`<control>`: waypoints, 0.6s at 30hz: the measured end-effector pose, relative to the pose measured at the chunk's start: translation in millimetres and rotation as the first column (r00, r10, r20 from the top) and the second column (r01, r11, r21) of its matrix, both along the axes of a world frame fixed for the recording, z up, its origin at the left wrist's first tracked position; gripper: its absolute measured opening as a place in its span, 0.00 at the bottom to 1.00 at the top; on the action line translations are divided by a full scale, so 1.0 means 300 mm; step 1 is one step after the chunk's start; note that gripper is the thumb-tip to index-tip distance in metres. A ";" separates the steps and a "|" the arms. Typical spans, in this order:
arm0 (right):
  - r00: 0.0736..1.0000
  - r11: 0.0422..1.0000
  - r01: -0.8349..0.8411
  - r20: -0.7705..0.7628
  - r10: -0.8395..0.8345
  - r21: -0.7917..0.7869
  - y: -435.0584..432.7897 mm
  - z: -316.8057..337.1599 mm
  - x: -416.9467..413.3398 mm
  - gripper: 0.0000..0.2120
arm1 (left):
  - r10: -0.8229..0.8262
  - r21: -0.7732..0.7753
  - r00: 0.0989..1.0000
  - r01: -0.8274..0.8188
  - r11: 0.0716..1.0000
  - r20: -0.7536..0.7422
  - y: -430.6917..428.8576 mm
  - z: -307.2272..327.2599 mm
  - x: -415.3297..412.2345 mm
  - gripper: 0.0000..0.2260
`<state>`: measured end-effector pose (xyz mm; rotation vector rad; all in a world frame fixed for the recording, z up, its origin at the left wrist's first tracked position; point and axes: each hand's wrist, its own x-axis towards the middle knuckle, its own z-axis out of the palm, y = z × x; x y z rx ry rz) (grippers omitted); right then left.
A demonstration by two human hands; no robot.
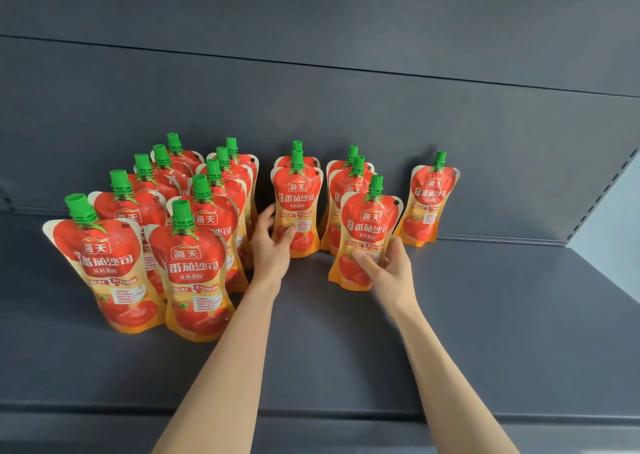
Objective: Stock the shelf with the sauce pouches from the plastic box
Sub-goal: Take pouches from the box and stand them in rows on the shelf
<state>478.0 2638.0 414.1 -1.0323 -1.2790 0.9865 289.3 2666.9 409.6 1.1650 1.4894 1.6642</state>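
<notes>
Several red-and-orange sauce pouches with green caps stand upright in rows on the dark grey shelf point(346, 342). My left hand point(272, 242) grips the lower left side of the front pouch of the third row point(299, 200). My right hand point(388, 268) holds the bottom of the front pouch of the fourth row point(369, 221), thumb across its front. A single pouch point(431, 199) stands alone at the far right against the back panel. Two long rows, led by a front pouch point(104, 270), fill the left. The plastic box is out of view.
The shelf's grey back panel point(311, 107) rises behind the pouches. A perforated upright point(602, 193) borders the shelf on the right. The shelf's front lip point(346, 415) runs across the bottom of the view.
</notes>
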 end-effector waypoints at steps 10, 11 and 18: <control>0.972 0.976 -0.217 0.099 0.215 0.011 -0.007 0.018 -0.162 0.16 | -0.173 0.126 0.985 0.171 0.977 0.000 -0.171 0.059 0.050 0.07; 0.958 0.972 -0.235 0.172 0.230 0.013 0.000 0.019 -0.179 0.15 | -0.175 0.124 0.984 0.173 0.977 0.007 -0.168 0.064 0.049 0.07; 0.838 0.981 -0.193 0.521 0.162 0.005 0.038 0.012 -0.222 0.18 | -0.028 0.066 0.998 0.025 0.997 0.052 -0.150 0.068 0.024 0.07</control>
